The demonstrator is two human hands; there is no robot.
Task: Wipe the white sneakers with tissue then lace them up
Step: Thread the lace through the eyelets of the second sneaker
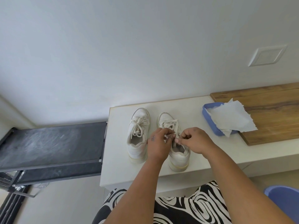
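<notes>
Both hands, left hand point(159, 139) and right hand point(193, 139), pinched laces point(177, 135) over right sneaker point(178, 152); laced left sneaker point(138, 135) stood just beside it.

A wooden board point(268, 113) lies on the counter point(123, 173); left of the counter, a dark treadmill point(51, 146).

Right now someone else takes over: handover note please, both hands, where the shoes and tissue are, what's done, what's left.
Left hand and right hand: both pinch the lace ends of the right sneaker, mid-tie.
Left sneaker: beside it on the white table, laced, bow tied.
Tissue: lies unfolded over the blue tray to the right, partly on the wooden board.
Done: left sneaker laced; the tissue looks set aside.
Left: finish the bow on the right sneaker.
</notes>
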